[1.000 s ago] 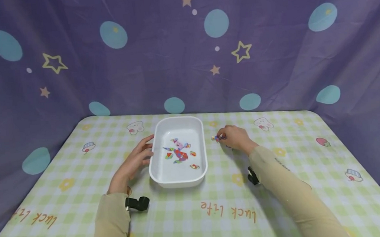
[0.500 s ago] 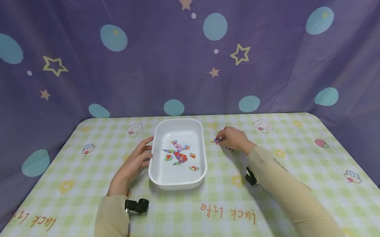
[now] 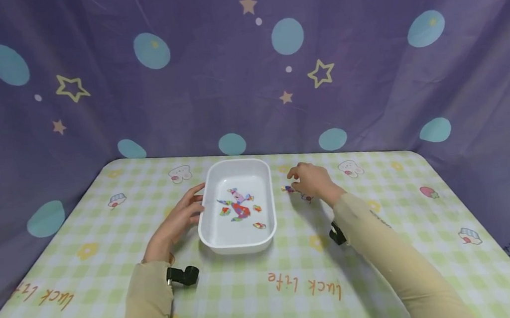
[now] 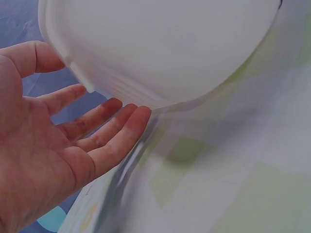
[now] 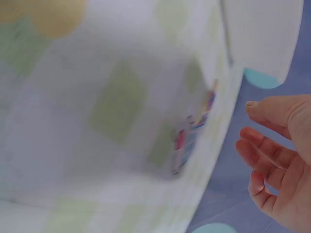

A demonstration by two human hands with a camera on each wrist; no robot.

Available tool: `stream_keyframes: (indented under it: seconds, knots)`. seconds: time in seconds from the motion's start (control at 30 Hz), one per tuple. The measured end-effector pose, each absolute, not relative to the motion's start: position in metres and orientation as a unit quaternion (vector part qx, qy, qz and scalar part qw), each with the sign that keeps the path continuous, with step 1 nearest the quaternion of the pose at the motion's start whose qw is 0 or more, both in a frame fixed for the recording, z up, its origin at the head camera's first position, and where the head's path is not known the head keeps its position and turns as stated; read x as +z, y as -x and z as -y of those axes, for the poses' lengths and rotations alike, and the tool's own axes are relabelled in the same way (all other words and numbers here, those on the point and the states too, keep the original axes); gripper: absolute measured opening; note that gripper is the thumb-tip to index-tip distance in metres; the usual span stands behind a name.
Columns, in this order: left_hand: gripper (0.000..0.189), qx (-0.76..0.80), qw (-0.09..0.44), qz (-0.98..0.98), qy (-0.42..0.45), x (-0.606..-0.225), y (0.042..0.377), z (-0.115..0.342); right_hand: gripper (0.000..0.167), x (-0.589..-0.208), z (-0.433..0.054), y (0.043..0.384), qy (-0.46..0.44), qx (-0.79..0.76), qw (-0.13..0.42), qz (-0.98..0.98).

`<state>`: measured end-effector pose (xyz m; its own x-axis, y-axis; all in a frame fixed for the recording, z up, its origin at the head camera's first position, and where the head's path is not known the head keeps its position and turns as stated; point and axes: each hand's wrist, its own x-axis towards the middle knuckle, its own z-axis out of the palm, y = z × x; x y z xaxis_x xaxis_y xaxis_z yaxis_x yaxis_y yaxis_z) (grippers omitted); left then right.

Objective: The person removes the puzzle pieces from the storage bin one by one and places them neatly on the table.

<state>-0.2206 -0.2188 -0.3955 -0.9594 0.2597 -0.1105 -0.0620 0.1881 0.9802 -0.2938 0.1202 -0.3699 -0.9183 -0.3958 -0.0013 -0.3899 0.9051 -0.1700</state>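
A white rectangular tray (image 3: 261, 232) stands on the checked tablecloth, with several small colourful cutout pieces (image 3: 241, 210) lying flat on its floor. My left hand (image 3: 180, 222) is at the tray's left side, fingers spread and slightly bent, fingertips right at the outer wall (image 4: 121, 82). To the right of the tray, my right hand (image 3: 312, 179) hovers over the cloth with thumb and fingers apart and nothing between them. Below its fingertips a small multicoloured piece (image 3: 287, 189) lies on the cloth; the right wrist view shows this piece (image 5: 208, 107) blurred, apart from the fingers.
The green checked tablecloth (image 3: 230, 300) carries printed cupcakes, flowers and lettering; one cupcake print (image 3: 306, 198) lies beside the loose piece. A purple curtain (image 3: 213, 82) with stars and blue spots hangs behind the table. Each wrist wears a black camera mount (image 3: 183, 275).
My right thumb and fingers have parted and lifted off the small colourful piece they were pinching, leaving it on the cloth. The left hand and tray have stayed in place.
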Motion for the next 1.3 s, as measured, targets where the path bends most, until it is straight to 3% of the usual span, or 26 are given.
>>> stream_keyframes:
  seconds: [0.5, 0.87, 1.3]
  knots:
    - [0.067, 0.633, 0.124, -0.762, -0.059, -0.398, 0.222, 0.217, 0.020, -0.343, -0.075, 0.270, 0.252, -0.100, -0.074, -0.960]
    - [0.067, 0.636, 0.129, -0.758, -0.068, -0.396, 0.222, 0.219, 0.019, -0.343, -0.046, 0.259, 0.306, -0.102, -0.080, -0.943]
    - [0.067, 0.636, 0.130, -0.758, -0.064, -0.397, 0.222, 0.219, 0.025, -0.361, -0.019, 0.250, 0.320, -0.053, -0.033, -0.945]
